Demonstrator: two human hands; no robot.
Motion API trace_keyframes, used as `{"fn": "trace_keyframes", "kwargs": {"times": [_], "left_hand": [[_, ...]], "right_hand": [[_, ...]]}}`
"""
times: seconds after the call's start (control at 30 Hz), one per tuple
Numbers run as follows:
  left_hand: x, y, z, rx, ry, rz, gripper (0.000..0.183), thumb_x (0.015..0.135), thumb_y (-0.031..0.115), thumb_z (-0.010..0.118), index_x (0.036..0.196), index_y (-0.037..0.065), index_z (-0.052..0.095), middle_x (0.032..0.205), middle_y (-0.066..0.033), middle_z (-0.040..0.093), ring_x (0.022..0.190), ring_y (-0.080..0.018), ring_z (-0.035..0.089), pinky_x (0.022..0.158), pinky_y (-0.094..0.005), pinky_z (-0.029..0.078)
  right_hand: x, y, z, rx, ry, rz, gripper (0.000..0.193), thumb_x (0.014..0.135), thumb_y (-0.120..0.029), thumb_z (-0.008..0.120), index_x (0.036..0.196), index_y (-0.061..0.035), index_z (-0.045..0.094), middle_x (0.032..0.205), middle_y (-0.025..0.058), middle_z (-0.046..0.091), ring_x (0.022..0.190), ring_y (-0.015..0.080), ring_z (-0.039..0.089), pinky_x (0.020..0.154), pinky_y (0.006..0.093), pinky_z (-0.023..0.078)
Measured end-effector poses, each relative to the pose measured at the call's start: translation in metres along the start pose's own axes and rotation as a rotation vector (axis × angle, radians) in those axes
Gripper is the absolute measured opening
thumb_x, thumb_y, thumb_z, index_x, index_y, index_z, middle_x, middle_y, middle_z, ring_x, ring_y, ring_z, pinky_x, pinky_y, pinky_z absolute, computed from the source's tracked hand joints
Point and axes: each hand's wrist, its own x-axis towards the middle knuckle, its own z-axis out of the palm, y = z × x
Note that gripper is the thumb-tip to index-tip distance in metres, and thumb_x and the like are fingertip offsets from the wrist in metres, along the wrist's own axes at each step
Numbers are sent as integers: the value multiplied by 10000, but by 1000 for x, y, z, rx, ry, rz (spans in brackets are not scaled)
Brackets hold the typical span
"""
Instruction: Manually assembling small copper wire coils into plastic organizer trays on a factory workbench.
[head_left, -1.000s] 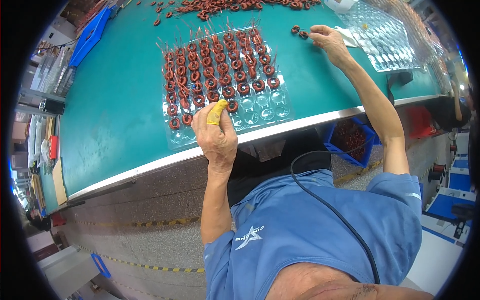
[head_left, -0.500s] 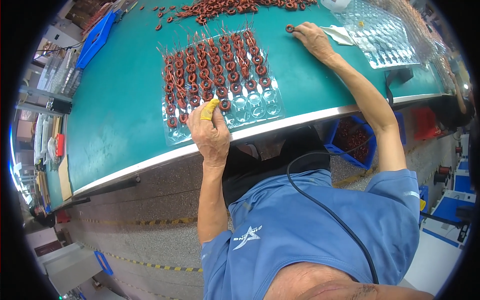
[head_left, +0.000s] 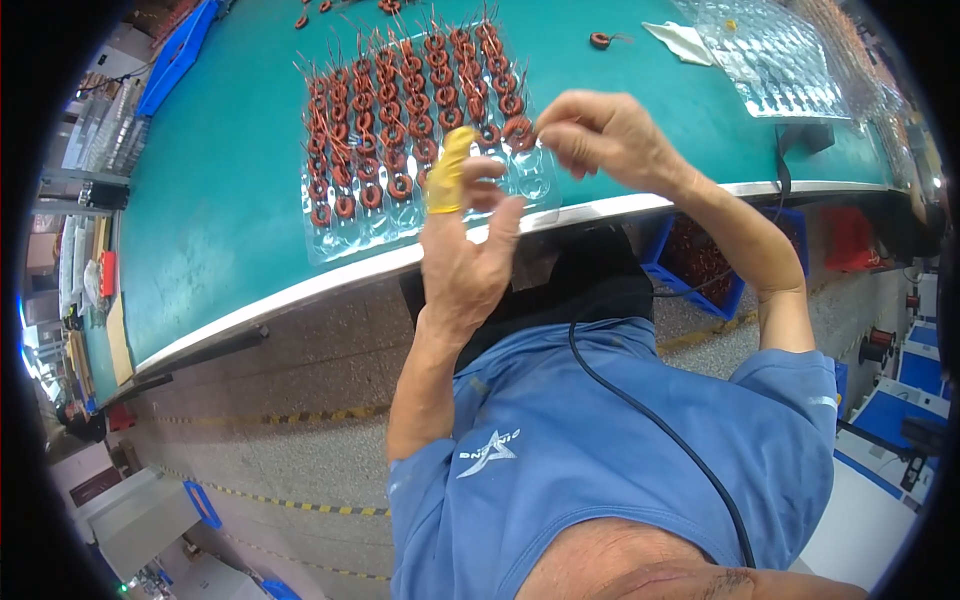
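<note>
My left hand (head_left: 465, 245), with a yellow finger cover (head_left: 452, 172) on one finger, hovers over the near part of the clear plastic tray (head_left: 335, 243). Its fingers are apart and slightly blurred, with nothing visible in them. Just to the right, my right hand (head_left: 605, 142) is over the tray's right edge, fingers pinched at the side of a copper wire coil (head_left: 519, 133). That ring-shaped coil looks larger than its neighbours. Rows of red-brown coils (head_left: 392, 112) with upright wire ends fill much of the tray. Empty round pockets (head_left: 533, 184) show at its near right; my left hand hides others.
One loose coil (head_left: 600, 40) lies on the green table mat (head_left: 215, 230) beyond my right hand. A white cloth (head_left: 682, 43) and stacked clear trays (head_left: 785, 75) are at the right. Below the table edge stands a blue bin (head_left: 690, 285) of coils. A black cable (head_left: 660, 410) crosses my shirt.
My right hand has come from the far right of the mat back to the tray. My left hand has lifted from a coil and its fingers have spread. The view has shifted slightly.
</note>
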Motion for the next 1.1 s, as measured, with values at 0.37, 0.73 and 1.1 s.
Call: {"fn": "trace_keyframes", "kwargs": {"times": [0.37,0.73,1.1], "left_hand": [[-10,6,1,-503,-162,-379,431,903,177,652,1270,37,475,999,-48,589,753,-73,554,632,-204,478],[-18,14,-7,-407,-138,-313,362,915,175,636,1213,13,509,876,-39,618,654,-63,541,579,-194,447],[-16,24,-2,-535,-96,-357,288,934,125,592,1181,0,513,798,-29,565,619,-53,484,548,-181,400]], "right_hand": [[-16,-8,31,241,-149,132,246,956,-241,571,920,-3,623,611,5,561,508,60,523,449,195,426],[-16,-1,38,326,-105,108,269,879,-286,668,868,-17,680,788,23,602,724,93,541,632,231,455],[-13,0,35,246,-89,0,204,871,-206,675,874,-2,679,832,34,607,832,132,545,730,268,454]]}}
